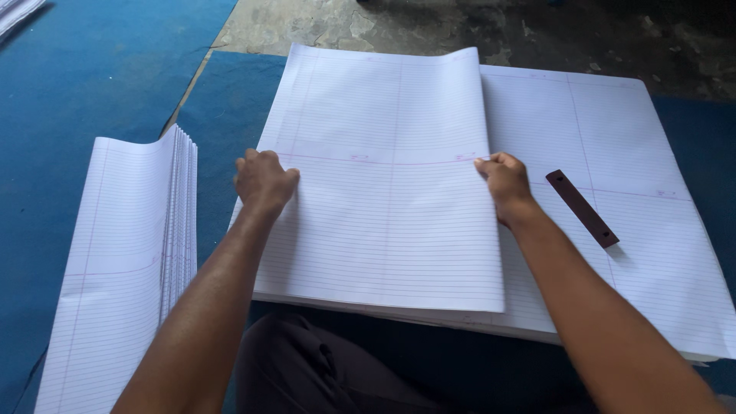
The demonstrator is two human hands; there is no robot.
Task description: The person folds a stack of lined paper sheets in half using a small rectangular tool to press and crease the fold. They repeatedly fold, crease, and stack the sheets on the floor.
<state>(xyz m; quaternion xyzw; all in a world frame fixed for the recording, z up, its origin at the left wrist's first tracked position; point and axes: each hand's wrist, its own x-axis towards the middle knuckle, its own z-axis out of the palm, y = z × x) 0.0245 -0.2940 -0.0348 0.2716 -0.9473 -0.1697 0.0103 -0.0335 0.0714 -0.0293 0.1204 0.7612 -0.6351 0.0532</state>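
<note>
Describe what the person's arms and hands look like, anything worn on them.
Both forearms are bare, with no sleeves in view. The left hand and the right hand wear no gloves, and no rings, watch or bracelets show at the fingers or wrists. Dark trousers show below, between the arms.

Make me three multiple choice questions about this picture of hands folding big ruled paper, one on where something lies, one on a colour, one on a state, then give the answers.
1. Where does the dark flat bar lie?
A. on the open sheet, beside the right hand
B. on the side stack
C. on the bare concrete

2. What colour is the mat under the paper?
A. green
B. blue
C. red

3. How does the folded sheet under the left hand lie?
A. rolled into a tube
B. crumpled
C. doubled over, left hand flat on it, right hand at its edge

Answers: 1 A, the bar rests on the ruled sheet just beyond the right hand. 2 B, blue shows around the paper. 3 C, the sheet covers the left half of the pile.
</note>
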